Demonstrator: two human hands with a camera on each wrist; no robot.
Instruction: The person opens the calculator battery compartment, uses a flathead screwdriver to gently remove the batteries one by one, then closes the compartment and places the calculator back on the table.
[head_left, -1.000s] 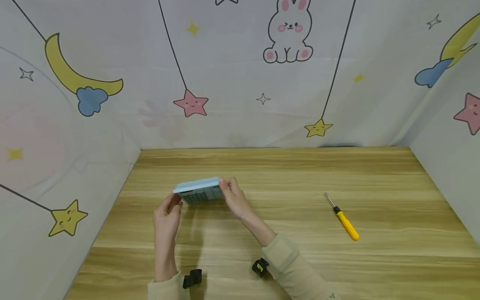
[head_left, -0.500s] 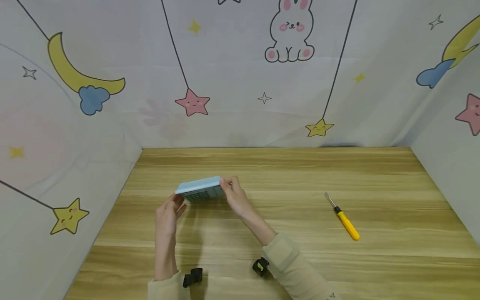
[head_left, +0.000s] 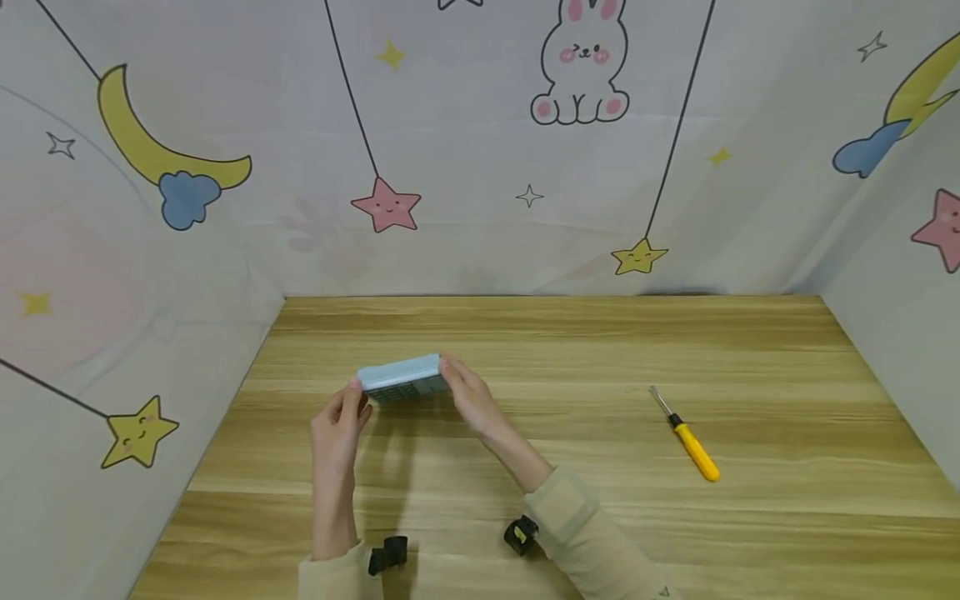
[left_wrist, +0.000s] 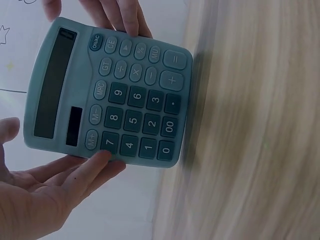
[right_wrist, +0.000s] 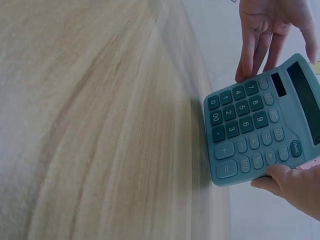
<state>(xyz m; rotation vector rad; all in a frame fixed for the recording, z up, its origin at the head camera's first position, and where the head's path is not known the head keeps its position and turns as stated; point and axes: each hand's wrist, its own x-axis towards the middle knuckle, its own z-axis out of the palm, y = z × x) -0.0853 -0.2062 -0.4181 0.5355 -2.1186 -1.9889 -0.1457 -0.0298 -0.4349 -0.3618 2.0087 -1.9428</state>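
Yellow marks the far left: a crescent moon (head_left: 133, 137) with a blue cloud (head_left: 186, 200) against its lower curve, and beneath them a smiling star (head_left: 139, 433), all printed on the pale cloth backdrop (head_left: 465, 250) around the wood-grain table (head_left: 600, 350).

Next is the left hand (head_left: 336, 429), with a cream sleeve (head_left: 337, 577) and a black wrist mount (head_left: 388, 554) at its forearm. It holds one side of the light-blue desktop calculator (head_left: 401, 371): fingertips lie at the edge beside the 7 key (left_wrist: 110, 143), and the thumb is by the display-end corner. The calculator is over the left-centre part of the table, tilted steeply, with its display (left_wrist: 55, 82) at the upper end and its keys on the side nearer the person. Whether its lower edge touches the wood I cannot tell.

The right hand (head_left: 471, 404) grips the opposite side, fingers along the edge near the % and arrow keys, thumb by the other upper corner. A second black mount (head_left: 521, 534) sits beside that arm's cream cuff (head_left: 562, 502). Behind, the backdrop shows a winking rabbit (head_left: 581, 83).

Well apart to the right, a yellow-handled screwdriver (head_left: 696, 450) lies slantwise on the table, its metal tip pointing away from the person. At the far right edge is a printed pink star (head_left: 943, 229).
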